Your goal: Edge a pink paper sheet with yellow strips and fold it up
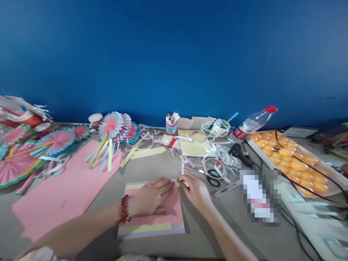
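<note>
A sheet of pink paper [174, 210] lies in front of me, with yellow and pale lilac bands along its near and far edges. My left hand [152, 195], a red bead bracelet on its wrist, rests flat on the sheet with fingers stretched toward the far right corner. At that corner my right hand [194, 190] is closed, thumb and fingers pinching the end of a yellow paper strip [178, 184] along the far edge. The fingertips of both hands are close together there. Part of the far band is hidden beneath my left fingers.
Larger pink sheets [65, 192] and folded paper fans [111, 125] lie to the left. Behind are a pen cup [171, 127], tape rolls [214, 168], scissors [213, 180] and a glue gun [241, 156]. A bottle [252, 125] and a tray of orange balls [293, 159] stand right.
</note>
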Tool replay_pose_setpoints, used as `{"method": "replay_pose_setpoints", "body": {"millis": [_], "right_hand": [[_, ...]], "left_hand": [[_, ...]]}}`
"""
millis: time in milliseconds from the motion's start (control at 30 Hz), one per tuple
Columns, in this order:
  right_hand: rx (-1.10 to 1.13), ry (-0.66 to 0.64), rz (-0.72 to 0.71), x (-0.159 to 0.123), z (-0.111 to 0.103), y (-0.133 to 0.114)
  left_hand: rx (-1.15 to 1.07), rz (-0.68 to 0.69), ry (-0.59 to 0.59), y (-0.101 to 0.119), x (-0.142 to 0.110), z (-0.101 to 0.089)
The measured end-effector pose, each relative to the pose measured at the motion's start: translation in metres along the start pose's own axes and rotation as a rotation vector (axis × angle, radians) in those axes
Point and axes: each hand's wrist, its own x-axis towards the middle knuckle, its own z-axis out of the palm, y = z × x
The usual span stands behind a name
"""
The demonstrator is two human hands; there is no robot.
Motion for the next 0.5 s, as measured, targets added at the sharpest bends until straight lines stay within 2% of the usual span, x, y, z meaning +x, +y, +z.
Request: {"method": "replay_pose_setpoints", "body": {"millis": [233,400,500], "right_hand": [[0.132,-0.004,0.019,0.001,-0.004,0.005],[0.297,-0.037,0.043,0.003,-0.011,0.009],[0.496,-0.083,0.087,0.004,-0.016,0.003]], "left_hand": [[0.099,0.057,0.008,-0.003,0.005,0.01],[0.079,0.055,0.032,-0.001,0.006,0.006],[-0.019,0.009,0.045,0.002,0.007,0.0]]}}
